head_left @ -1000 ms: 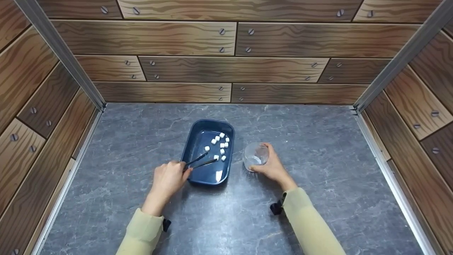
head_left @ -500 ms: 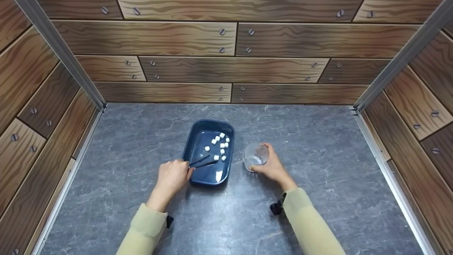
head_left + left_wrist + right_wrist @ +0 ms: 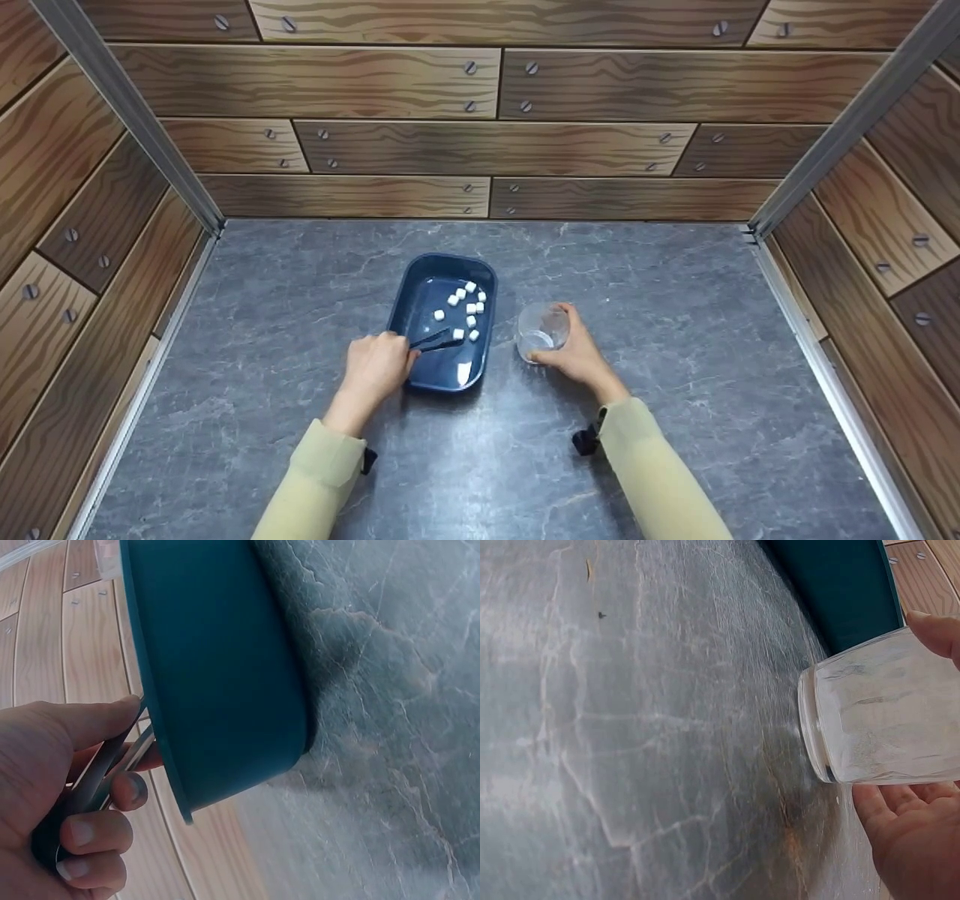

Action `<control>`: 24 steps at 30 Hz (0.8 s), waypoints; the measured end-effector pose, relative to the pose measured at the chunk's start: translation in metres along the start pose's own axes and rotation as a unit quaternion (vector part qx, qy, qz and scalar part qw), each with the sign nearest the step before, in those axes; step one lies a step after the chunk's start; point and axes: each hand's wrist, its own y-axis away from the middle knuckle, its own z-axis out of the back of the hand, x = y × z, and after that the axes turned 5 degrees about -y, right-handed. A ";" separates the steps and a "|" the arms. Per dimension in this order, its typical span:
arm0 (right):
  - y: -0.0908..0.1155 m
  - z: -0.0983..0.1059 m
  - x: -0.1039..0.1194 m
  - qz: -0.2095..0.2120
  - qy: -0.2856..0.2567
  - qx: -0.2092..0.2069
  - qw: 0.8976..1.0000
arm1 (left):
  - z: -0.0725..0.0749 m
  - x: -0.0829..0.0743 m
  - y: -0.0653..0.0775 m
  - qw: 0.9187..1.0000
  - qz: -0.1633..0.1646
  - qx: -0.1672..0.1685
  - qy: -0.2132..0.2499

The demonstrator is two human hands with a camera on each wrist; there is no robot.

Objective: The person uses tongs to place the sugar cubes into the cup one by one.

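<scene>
My left hand (image 3: 377, 366) holds a pair of dark tongs (image 3: 441, 346) over the near-left rim of a deep blue tray (image 3: 442, 375). In the left wrist view the thumb and curled fingers grip the tongs (image 3: 94, 772). The two prong tips stand apart, close to one small white cube (image 3: 458, 334); whether they touch it I cannot tell. Several more white cubes (image 3: 471, 308) lie along the tray's right side. My right hand (image 3: 576, 351) grips a clear cup (image 3: 541, 326) from the right, thumb and fingers on its sides. In the right wrist view the cup (image 3: 885, 712) stands on the floor panel.
The grey marbled surface (image 3: 675, 322) spreads around the tray and cup. Wood-patterned walls (image 3: 487, 142) close off the back and both sides, with metal rails (image 3: 832, 420) at the edges. A narrow gap separates tray and cup.
My left hand has moved a little to the right with the tongs, whose prongs have come closer together near the white cube. The right hand, cup and tray have stayed put.
</scene>
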 end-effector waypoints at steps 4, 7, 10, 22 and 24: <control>0.000 0.000 0.000 0.004 -0.006 0.000 1.000 | -0.003 -0.001 -0.001 1.000 -0.005 -0.011 -0.002; 0.001 0.000 0.000 0.006 -0.006 -0.001 1.000 | -0.005 -0.002 -0.001 1.000 -0.003 -0.014 -0.005; 0.001 0.000 0.000 0.001 -0.004 -0.001 1.000 | -0.008 -0.002 -0.002 1.000 -0.001 -0.017 -0.004; 0.001 0.001 0.001 -0.006 -0.004 0.001 1.000 | -0.007 -0.004 -0.003 1.000 0.002 -0.014 -0.002; 0.001 0.001 0.001 -0.008 -0.006 0.001 1.000 | -0.008 -0.005 -0.003 1.000 0.002 -0.014 -0.002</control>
